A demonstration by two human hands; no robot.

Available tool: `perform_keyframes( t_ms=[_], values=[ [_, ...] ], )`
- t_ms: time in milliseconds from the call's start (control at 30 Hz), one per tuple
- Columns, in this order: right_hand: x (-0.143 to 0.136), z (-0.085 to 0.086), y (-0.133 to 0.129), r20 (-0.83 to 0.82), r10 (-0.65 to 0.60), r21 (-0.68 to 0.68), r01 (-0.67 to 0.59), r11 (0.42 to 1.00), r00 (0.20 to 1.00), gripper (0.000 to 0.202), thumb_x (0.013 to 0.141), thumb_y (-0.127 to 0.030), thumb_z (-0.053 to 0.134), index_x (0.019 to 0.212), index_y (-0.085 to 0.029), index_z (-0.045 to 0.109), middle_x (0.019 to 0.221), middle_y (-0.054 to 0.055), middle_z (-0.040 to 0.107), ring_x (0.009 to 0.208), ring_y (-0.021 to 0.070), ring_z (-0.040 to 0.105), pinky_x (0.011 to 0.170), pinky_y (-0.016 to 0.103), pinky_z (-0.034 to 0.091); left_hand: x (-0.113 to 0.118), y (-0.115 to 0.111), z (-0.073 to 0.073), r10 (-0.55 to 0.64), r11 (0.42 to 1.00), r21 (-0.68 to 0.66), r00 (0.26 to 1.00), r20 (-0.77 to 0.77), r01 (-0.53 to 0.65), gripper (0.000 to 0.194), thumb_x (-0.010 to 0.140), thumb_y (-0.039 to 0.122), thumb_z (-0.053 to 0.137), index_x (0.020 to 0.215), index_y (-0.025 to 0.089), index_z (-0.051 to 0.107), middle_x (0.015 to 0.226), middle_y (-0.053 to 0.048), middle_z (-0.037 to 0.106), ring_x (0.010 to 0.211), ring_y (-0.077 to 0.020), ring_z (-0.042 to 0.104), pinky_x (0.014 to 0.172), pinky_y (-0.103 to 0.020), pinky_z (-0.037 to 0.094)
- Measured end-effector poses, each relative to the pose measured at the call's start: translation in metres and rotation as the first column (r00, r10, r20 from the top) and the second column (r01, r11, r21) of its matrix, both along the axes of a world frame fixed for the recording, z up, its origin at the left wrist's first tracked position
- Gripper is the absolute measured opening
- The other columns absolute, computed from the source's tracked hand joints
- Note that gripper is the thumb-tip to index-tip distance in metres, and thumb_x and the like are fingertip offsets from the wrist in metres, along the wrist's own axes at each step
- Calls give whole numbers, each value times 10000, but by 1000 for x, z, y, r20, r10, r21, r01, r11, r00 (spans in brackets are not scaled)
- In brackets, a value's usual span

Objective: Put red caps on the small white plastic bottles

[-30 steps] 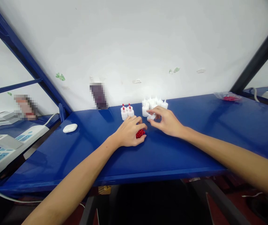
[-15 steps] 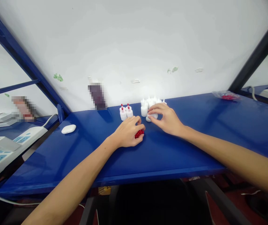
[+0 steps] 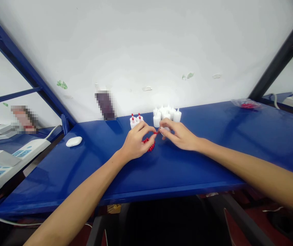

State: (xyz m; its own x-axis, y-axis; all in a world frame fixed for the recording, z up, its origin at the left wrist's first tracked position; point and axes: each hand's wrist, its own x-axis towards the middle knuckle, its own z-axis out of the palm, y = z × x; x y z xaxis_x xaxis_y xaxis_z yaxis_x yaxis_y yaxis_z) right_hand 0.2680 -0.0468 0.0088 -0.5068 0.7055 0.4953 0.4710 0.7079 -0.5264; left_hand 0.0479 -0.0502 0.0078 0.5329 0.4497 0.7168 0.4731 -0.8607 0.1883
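Observation:
My left hand (image 3: 136, 140) pinches a small red cap (image 3: 155, 133) between thumb and forefinger, at the tip of a small white bottle. That white bottle (image 3: 166, 130) lies tilted in my right hand (image 3: 181, 135), its nozzle toward the left and partly covered by the fingers. Whether the cap sits on the nozzle I cannot tell. Beneath my left hand is a pile of red caps (image 3: 151, 147), partly hidden. Behind that hand stand a few white bottles with red tips (image 3: 133, 124). Several white bottles with bare nozzles (image 3: 157, 121) stand upright behind my right hand.
All this is on a blue table (image 3: 200, 171) against a white wall. A white earphone case (image 3: 74, 141) lies at the left, near a power strip (image 3: 1, 164). At the back right is a clear bag with red contents (image 3: 247, 104). A blurred dark object (image 3: 106, 105) leans on the wall.
My left hand has risen from the red caps with one pinched in its fingers. My right hand has lifted the white bottle and brought it left, so both hands now meet.

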Motion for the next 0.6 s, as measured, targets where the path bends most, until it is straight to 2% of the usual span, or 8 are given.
perform_keyframes(
  t_ms=[67,233,300,467,600],
  values=[
    [-1,0,-2,39,26,-18,-25,1000,999,184,998,-371,411,1033,-212,496,831,21,667,677,158,606,680,289,463,-1,1,1,9,999,32,998,54,-11,96,953,227,531,986,176,605,837,-34,563,782,-155,534,726,-292,460],
    [-6,1,-7,54,55,32,-56,998,997,173,986,-349,430,1066,-205,483,1004,81,662,832,198,610,754,327,473,-1,1,-1,-19,1000,15,1000,6,18,132,985,256,498,1036,185,597,883,-49,589,793,-157,547,734,-293,466],
    [-7,1,-7,68,68,27,-70,997,995,179,964,-346,475,1077,-207,487,1018,79,657,817,197,605,735,324,475,0,1,-3,-37,999,2,999,-16,37,155,994,274,485,1060,187,595,909,-58,589,800,-160,548,731,-292,471],
    [-9,1,-9,74,48,21,-50,999,996,140,924,-287,519,1034,-205,489,961,64,648,731,172,579,663,296,455,0,1,-3,-64,998,-13,998,-29,63,169,1001,275,477,1100,195,588,923,-55,574,800,-158,543,731,-290,475],
    [-8,1,-10,75,88,-66,-83,994,993,86,957,-286,467,1001,-212,460,833,29,640,693,167,581,645,285,439,0,0,-2,-76,997,-13,997,-20,76,153,999,247,486,1093,187,590,934,-55,582,816,-152,549,748,-282,476]
  ],
)
